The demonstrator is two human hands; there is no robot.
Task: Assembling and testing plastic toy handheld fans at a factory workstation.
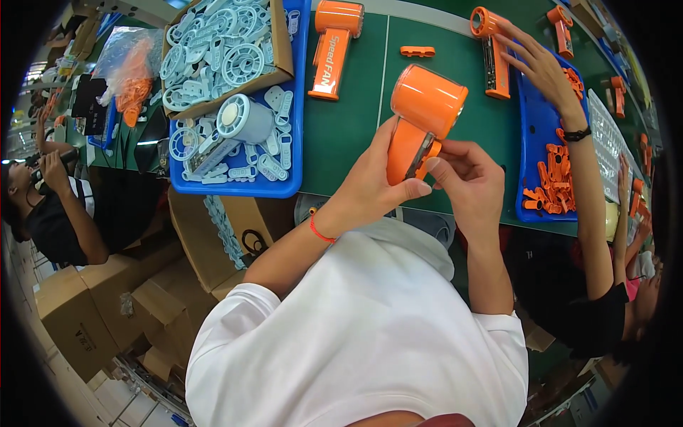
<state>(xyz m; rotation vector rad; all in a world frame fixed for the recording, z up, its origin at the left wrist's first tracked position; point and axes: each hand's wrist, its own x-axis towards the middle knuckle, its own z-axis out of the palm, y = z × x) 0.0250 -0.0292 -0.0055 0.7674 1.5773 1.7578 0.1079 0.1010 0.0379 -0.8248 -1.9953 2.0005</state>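
Note:
An orange handheld fan is held upright, slightly tilted, above the green bench. My left hand wraps round its handle, thumb along the lower end. At the handle's open side, where dark inner parts show, my right hand pinches a small orange cover piece against it with thumb and fingers. Whether that piece is seated cannot be made out. Beyond the fan, a loose orange cover strip lies on the bench. Another orange fan lies to its left.
A blue tray with a carton of light-blue fan parts stands left. At right, a blue tray holds orange pieces. A co-worker's hand reaches over it to an orange fan with an open handle. Cardboard boxes stand lower left.

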